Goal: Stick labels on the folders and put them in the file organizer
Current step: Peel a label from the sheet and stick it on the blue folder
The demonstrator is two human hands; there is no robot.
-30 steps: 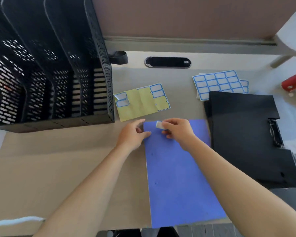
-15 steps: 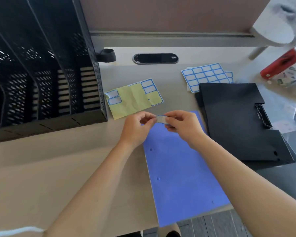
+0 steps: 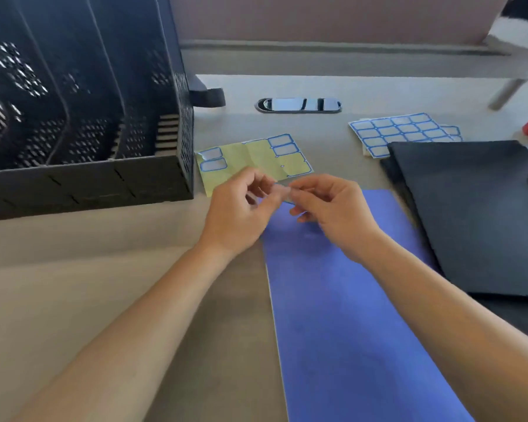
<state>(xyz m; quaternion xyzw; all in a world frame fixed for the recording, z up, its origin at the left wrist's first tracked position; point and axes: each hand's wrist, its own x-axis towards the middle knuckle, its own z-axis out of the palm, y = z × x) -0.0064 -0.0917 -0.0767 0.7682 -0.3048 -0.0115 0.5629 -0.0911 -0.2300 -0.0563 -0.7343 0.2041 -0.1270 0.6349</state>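
Both hands, left hand (image 3: 238, 214) and right hand (image 3: 326, 208), pinch one flimsy, sticky label (image 3: 282, 190) by its ends above the blue folder's (image 3: 348, 315) far edge; keep it taut.

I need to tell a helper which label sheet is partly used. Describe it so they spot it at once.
On the beige desk, find the black perforated file organizer at left. Beside its front right corner lies a yellow backing sheet. Unlike the full sheet of blue-bordered labels farther right, it is mostly bare yellow.
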